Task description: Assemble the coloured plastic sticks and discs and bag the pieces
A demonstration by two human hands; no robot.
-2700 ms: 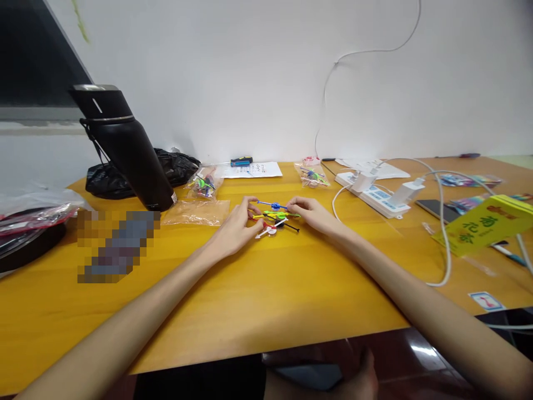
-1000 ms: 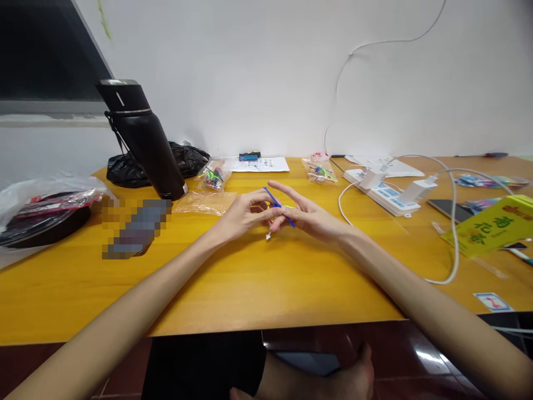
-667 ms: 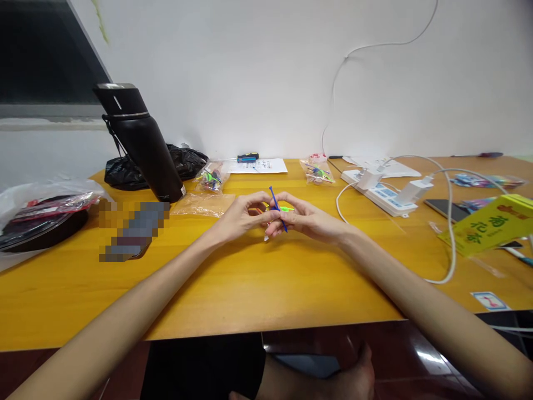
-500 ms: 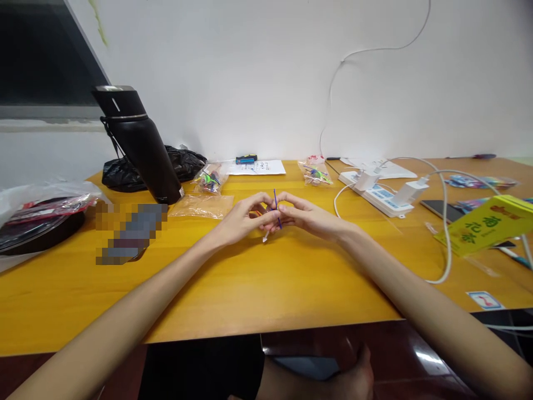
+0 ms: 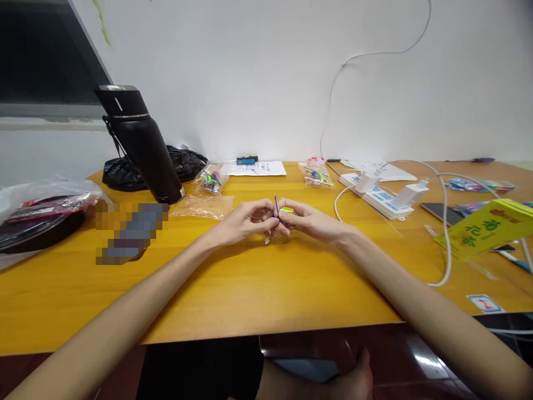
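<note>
My left hand (image 5: 244, 222) and my right hand (image 5: 313, 223) meet fingertip to fingertip over the table. Between their pinched fingers is a thin blue plastic stick (image 5: 276, 205), its upper end pointing up. A bright green piece (image 5: 286, 210) shows by the right hand's fingers. Below the left fingers pokes out a small white pointed tip (image 5: 267, 240). Fingers cover most of these parts, so how they join cannot be seen. Both hands are closed.
Behind the hands lie two clear bags of colourful parts (image 5: 210, 180) (image 5: 316, 175) and a flat clear bag (image 5: 202, 206). A black bottle (image 5: 144, 147) stands left. On the right are a power strip (image 5: 377, 195), looping white cables and a yellow box (image 5: 487, 228).
The blue stick has shifted slightly down between my fingers. A green piece now shows by my right hand, and the orange bit near my left fingers is no longer visible.
</note>
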